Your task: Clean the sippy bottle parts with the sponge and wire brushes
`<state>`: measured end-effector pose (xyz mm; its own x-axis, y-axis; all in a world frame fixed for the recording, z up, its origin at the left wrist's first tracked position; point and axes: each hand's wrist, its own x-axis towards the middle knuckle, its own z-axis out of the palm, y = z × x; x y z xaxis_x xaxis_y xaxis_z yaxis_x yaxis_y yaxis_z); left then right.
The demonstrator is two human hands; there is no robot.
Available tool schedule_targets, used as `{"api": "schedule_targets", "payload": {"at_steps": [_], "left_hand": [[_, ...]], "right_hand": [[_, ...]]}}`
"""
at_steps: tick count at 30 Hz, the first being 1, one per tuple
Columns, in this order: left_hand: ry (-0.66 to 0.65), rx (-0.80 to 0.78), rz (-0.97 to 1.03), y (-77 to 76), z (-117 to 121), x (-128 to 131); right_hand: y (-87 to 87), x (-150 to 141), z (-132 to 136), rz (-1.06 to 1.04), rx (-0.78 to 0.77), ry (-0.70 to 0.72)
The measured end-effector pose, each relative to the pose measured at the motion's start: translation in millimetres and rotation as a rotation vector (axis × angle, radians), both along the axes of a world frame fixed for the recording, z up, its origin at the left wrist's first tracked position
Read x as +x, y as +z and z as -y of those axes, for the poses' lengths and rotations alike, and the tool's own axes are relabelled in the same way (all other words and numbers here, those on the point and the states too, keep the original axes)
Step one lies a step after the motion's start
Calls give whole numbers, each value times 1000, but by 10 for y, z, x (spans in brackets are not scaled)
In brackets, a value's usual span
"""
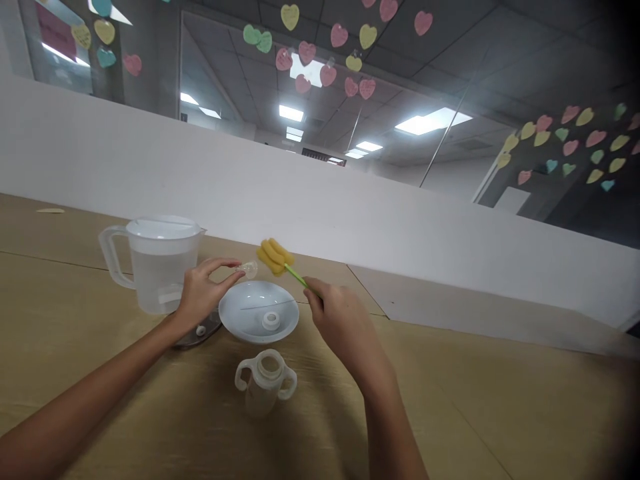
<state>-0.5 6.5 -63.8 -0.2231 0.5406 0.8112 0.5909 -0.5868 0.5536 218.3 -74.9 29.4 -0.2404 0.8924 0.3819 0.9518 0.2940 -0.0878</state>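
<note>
Between the thumb and fingertips of my left hand [207, 287] is a small clear bottle nipple [250, 269], held above the left rim of a white bowl [235, 320]. A white bottle collar ring [271, 321] lies inside the bowl. My right hand [343, 320] grips the thin green handle of a sponge brush [295, 273]. Its yellow sponge head [274, 257] points up and left, behind the bowl and apart from the nipple. In front of the bowl stands an uncapped baby bottle [264, 387] with two side handles.
A lidded translucent jug [165, 273] with liquid stands at the left, behind my left hand. A dark round dish [197, 335] with a small white piece [201, 331] sits partly under my left wrist. A low white wall [320, 213] runs behind the wooden table [475, 400].
</note>
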Motion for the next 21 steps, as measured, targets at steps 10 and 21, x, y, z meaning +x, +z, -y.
{"api": "schedule_targets", "payload": {"at_steps": [10, 21], "left_hand": [[-95, 21, 67, -38, -26, 31], [-35, -22, 42, 27, 16, 54]], "right_hand": [[9, -31, 23, 16, -56, 84], [-62, -86, -48, 92, -34, 14]]}}
